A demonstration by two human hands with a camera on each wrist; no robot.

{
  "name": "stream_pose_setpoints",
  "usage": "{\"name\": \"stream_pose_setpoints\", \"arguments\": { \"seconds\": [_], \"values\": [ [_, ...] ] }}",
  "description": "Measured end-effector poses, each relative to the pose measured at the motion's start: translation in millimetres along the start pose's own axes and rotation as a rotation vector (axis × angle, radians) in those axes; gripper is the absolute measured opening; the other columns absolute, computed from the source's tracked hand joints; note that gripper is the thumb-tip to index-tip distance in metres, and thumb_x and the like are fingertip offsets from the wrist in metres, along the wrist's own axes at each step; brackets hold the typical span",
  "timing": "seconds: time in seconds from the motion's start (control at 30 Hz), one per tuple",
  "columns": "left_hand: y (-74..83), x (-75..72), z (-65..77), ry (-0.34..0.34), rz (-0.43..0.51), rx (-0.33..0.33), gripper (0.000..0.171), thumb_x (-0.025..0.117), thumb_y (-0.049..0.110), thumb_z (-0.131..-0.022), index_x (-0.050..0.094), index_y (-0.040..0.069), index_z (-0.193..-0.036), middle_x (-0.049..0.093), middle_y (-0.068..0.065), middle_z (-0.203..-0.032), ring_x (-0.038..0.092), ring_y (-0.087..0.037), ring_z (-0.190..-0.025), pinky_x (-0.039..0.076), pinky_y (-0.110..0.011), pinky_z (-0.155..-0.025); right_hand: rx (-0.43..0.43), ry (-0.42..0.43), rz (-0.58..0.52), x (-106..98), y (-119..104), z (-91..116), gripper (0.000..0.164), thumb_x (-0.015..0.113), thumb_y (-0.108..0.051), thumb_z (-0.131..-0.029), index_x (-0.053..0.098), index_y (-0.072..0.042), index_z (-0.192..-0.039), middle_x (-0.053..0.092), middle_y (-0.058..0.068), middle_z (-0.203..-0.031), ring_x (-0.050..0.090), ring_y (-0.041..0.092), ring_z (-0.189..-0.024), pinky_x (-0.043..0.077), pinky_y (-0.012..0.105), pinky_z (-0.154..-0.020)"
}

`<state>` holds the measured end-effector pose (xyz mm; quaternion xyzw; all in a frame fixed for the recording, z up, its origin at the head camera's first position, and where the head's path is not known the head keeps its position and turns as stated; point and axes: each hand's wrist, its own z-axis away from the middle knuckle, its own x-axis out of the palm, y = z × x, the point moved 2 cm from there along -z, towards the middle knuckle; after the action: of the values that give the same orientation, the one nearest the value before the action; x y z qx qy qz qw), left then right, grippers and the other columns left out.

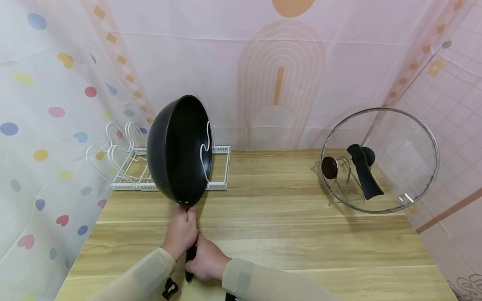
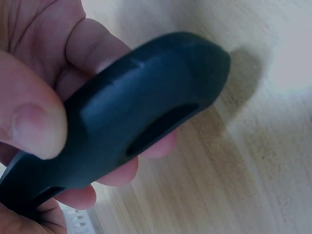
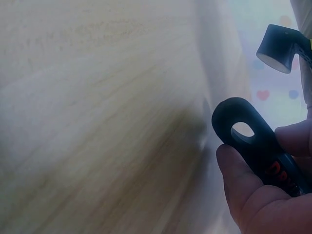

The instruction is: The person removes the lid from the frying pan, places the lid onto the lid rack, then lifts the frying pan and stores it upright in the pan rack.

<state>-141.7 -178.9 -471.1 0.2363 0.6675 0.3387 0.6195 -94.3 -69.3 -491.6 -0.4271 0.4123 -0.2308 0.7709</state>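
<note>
A deep black wok (image 1: 188,150) stands on its side in a white wire dish rack (image 1: 169,187), its open face turned to the right. The handle (image 1: 191,253) points toward me. My left hand (image 1: 180,229) grips it close to the pan, and my right hand (image 1: 208,257) holds it nearer the end. A hand's thumb and fingers wrap the dark handle (image 2: 146,92) in the left wrist view. In the right wrist view, a thumb and finger pinch the handle (image 3: 263,151) near its holed tip; red letters are partly covered.
White wire hooks (image 1: 120,150) rise from the rack's left part, and a tall wire divider (image 1: 205,154) stands before the wok's opening. At the right, a glass lid (image 1: 406,146) with a black handle (image 1: 365,173) leans on a small wire stand (image 1: 350,175). Patterned curtains (image 1: 211,62) hang behind.
</note>
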Motion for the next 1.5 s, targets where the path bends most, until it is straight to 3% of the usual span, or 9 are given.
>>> {"name": "stream_pose_setpoints", "arguments": {
  "seconds": [0.2, 0.9, 1.5],
  "values": [
    [-0.3, 0.8, 0.6, 0.013, 0.002, 0.000, 0.026, 0.039, 0.016, -0.110, 0.057, 0.002, -0.099, 0.058, -0.010, -0.084, 0.053, -0.024, -0.073, 0.047, -0.039, -0.076, -0.002, 0.004, 0.019, -0.2, 0.8, -0.7, 0.045, 0.073, -0.004, -0.076, 0.059, -0.011, -0.117, 0.068, -0.003, -0.103, 0.057, 0.003, -0.093, 0.051, 0.017, -0.088],
    [-5.6, 4.7, 0.3, 0.041, 0.033, 0.040, 0.025, 0.038, 0.015, -0.110, 0.053, 0.006, -0.092, 0.052, -0.007, -0.079, 0.048, -0.021, -0.068, 0.044, -0.036, -0.071, 0.036, 0.000, -0.009, 4.7, 5.8, -2.1, 0.048, 0.074, -0.006, -0.077, 0.061, -0.013, -0.123, 0.071, -0.004, -0.113, 0.059, 0.002, -0.100, 0.051, 0.018, -0.094],
    [-6.9, 7.5, -0.6, 0.061, 0.030, 0.054, 0.025, 0.037, 0.013, -0.110, 0.051, 0.006, -0.090, 0.049, -0.007, -0.078, 0.045, -0.022, -0.069, 0.042, -0.036, -0.070, 0.017, 0.016, -0.006, 5.1, 6.3, -0.1, 0.043, 0.075, -0.006, -0.078, 0.060, -0.014, -0.117, 0.069, -0.005, -0.104, 0.058, 0.003, -0.094, 0.051, 0.018, -0.091]
  ]
}}
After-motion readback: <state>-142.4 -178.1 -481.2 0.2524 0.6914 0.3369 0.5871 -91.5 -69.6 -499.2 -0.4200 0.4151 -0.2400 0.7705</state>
